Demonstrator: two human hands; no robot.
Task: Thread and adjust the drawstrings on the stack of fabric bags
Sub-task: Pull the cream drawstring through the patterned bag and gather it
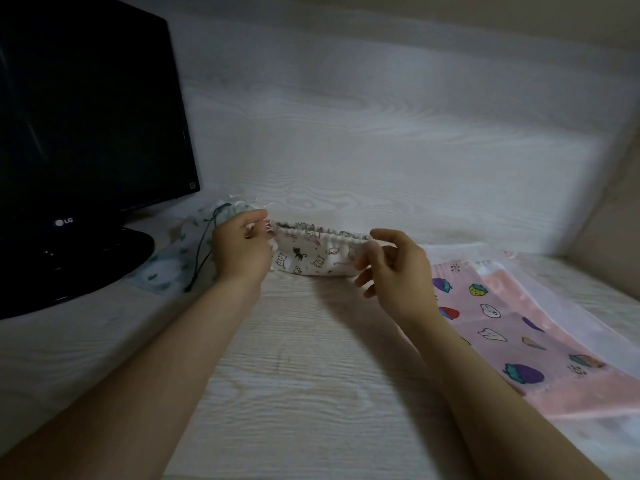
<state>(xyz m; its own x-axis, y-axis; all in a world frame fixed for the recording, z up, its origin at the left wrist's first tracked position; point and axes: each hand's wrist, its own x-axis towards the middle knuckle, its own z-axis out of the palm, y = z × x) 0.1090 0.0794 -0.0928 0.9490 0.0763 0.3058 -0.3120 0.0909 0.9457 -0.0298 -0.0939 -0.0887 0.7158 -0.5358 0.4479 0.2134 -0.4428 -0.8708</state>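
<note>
White cotton cat-print bag (311, 256) is held just above the table (311, 375), its gathered mouth running crosswise between the left hand (240, 249), which pinches one end, and the right hand (393, 270), whose fingers curl round the other.

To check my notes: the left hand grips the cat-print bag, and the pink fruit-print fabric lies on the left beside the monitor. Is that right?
Not quite. The head view shows the pink fruit-print fabric on the right, away from the monitor; the left hand does grip the cat-print bag.
</note>
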